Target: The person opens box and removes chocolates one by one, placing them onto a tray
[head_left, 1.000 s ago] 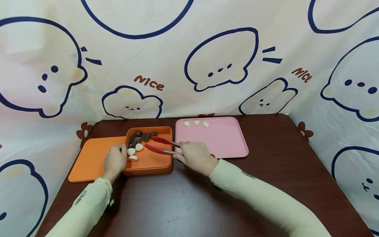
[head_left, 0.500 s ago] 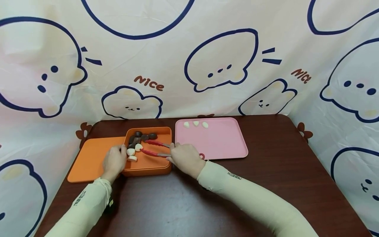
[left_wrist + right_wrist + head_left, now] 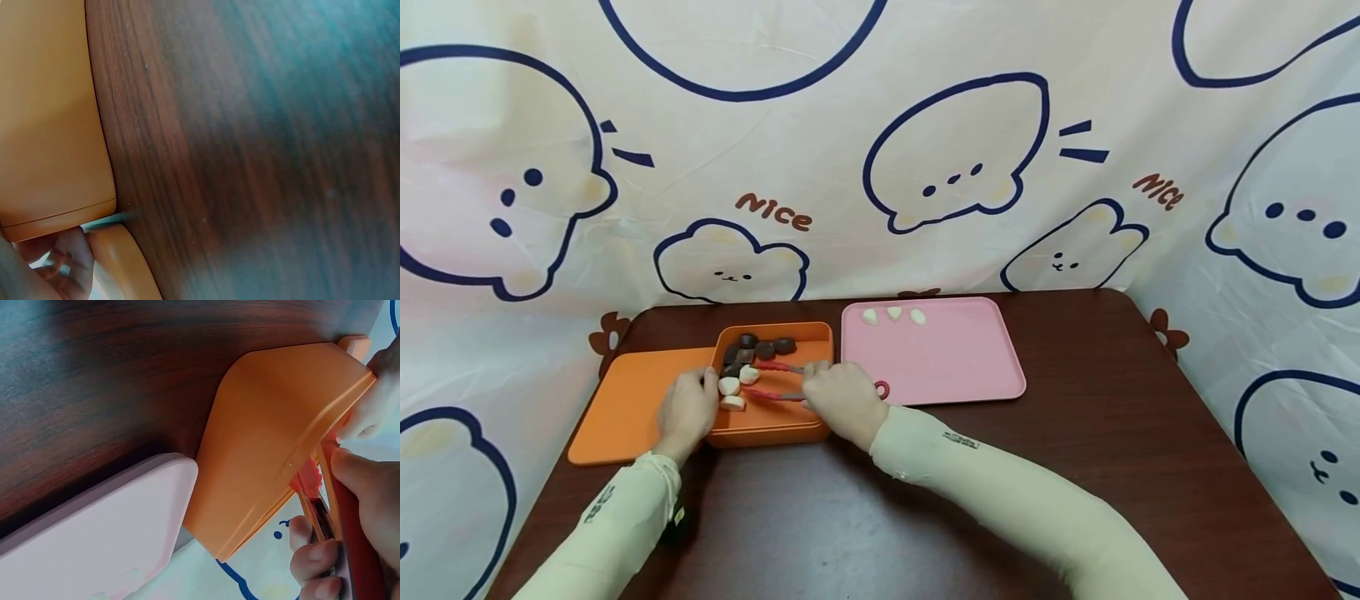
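My right hand [image 3: 846, 400] grips a pair of tongs [image 3: 781, 397] with red tips and metal arms. The tongs reach into an orange box [image 3: 771, 436], arms spread, their tips beside a white chocolate-like piece [image 3: 748, 375]. Whether the tips touch it I cannot tell. Two more white pieces [image 3: 729, 386] lie nearer the box's front left. Several dark brown pieces [image 3: 765, 350] sit toward its back left. At the box's left wall my left hand [image 3: 688, 408] holds the rim; in the left wrist view its curled fingers [image 3: 72, 259] show between box and lid, partly hidden.
A flat orange lid [image 3: 625, 404] lies left of the box, partly behind the left hand. Right of the box stands a pink tray [image 3: 955, 358] with three white pieces [image 3: 894, 313] along its back. Dark wooden table [image 3: 865, 517] extends in front; a patterned cloth [image 3: 850, 258] hangs behind.
My right hand has moved left with the tongs, bringing their tips from the box's middle to the white pieces. The left hand stays at the box's left wall.
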Available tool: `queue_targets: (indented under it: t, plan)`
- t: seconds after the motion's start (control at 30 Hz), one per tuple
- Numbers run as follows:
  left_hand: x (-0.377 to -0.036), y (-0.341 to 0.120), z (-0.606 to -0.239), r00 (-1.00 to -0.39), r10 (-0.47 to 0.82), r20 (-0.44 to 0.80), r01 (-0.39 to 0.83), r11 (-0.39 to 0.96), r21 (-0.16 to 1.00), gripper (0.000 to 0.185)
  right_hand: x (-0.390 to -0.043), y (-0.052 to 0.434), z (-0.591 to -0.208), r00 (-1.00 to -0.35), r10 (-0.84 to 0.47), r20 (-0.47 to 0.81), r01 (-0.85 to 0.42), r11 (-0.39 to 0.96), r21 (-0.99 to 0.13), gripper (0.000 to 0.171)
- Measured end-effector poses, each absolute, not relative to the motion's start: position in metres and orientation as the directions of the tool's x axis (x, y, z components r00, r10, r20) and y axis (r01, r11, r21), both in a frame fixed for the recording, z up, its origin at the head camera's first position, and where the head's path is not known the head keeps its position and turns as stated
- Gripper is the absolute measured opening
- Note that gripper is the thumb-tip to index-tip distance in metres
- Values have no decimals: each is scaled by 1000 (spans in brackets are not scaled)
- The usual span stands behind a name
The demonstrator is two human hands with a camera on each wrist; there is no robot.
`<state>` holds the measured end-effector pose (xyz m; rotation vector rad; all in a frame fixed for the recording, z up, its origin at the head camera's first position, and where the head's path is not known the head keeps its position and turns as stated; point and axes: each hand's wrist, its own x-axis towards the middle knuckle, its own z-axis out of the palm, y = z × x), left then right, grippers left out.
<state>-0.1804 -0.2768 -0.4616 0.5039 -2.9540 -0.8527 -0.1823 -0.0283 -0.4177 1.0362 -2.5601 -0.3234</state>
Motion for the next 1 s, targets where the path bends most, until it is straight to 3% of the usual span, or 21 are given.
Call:
queue_targets:
  t: [0.6,1.0]
  plan:
    - [-180,-278,-463,-949,-311,-41,-286,805,520,53,-186,-32,-425,-699,-692,182,-627,715,309,32]
    - [-179,-278,-462,-949,-313,-41,-286,799,528,53,-184,-20,-414,-777,-620,107,-609,784,123,37]
